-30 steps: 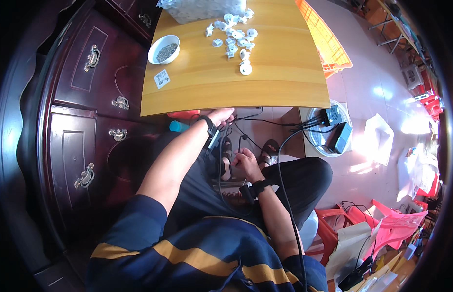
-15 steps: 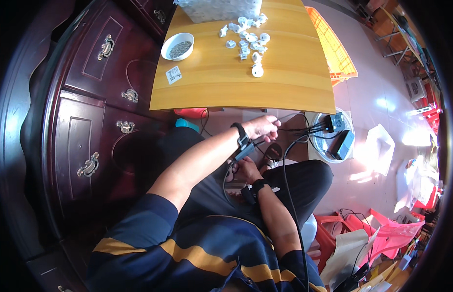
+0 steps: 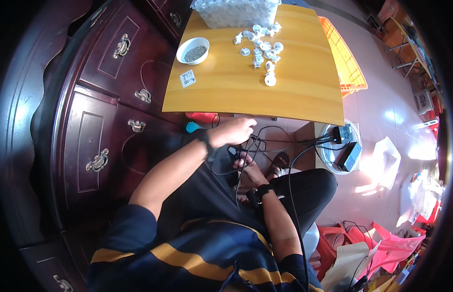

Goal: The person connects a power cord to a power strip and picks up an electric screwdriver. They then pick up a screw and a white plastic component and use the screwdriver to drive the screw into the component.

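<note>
Black cables (image 3: pixel 272 127) hang in loops between my hands, below the front edge of the wooden table (image 3: pixel 246 100). My left hand (image 3: pixel 236 131), a dark band at its wrist, is closed above the loops near that edge; what its fingers hold is hidden. Lower down, over my lap, my right hand (image 3: pixel 251 168) has its fingers bent round a cable. Next to it, a small black box (image 3: pixel 233 152) shows among the loops. To the right, the cables run into a black multi-port block (image 3: pixel 342 134), beside a second black box (image 3: pixel 351 155) on a round clear lid or tub.
On the table are a white bowl (image 3: pixel 193 51) of small metal pieces, a printed label (image 3: pixel 187 78), several white plastic parts (image 3: pixel 265 48) and a clear bin (image 3: pixel 236 13). Dark drawers (image 3: pixel 97 126) stand left. An orange crate (image 3: pixel 345 58) and white container (image 3: pixel 383 163) are right.
My left hand has moved left, away from the cable block, and more cable loops now hang between the hands. The right hand stays low. The view has shifted slightly.
</note>
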Demonstrator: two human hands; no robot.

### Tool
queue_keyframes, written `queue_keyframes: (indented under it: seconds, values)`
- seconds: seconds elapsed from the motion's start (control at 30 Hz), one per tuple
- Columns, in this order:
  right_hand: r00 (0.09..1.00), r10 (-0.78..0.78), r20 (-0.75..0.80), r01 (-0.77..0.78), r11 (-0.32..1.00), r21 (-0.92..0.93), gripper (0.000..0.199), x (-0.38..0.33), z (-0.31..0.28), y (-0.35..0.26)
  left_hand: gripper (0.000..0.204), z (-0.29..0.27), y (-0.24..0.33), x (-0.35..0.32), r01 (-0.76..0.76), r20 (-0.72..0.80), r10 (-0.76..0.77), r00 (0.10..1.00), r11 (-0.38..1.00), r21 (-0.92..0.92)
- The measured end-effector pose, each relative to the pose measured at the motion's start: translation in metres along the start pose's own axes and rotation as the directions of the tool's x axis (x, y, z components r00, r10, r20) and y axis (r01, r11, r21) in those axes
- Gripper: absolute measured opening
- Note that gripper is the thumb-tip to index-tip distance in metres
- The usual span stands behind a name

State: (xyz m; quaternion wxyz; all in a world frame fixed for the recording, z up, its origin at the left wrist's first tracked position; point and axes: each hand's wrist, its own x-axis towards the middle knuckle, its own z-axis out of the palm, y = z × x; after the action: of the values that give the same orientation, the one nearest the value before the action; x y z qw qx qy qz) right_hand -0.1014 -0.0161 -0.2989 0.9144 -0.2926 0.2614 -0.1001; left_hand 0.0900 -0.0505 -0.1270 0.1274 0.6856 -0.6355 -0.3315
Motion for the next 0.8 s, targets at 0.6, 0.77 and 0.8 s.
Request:
queue_keyframes:
  seconds: [0.6,0.77,0.8]
  values:
    - [0.996,-0.074,-0.058,0.058,0.969,-0.242,0.063,0.054,0.043,-0.089,0.036,-0.032,-0.088,-0.101,0.452,0.143,-0.585,0.798,0.424,-0.785]
    - [0.988,0.130,0.088,-0.100,0.953,-0.285,0.073,0.073,0.031,-0.120,0.043,0.011,-0.114,-0.053,0.525,0.262,-0.549,0.794,0.401,-0.750]
    - [0.975,0.201,0.096,-0.160,0.931,-0.328,0.075,0.069,0.029,-0.128,0.043,0.017,-0.111,-0.041,0.517,0.273,-0.500,0.822,0.456,-0.724]
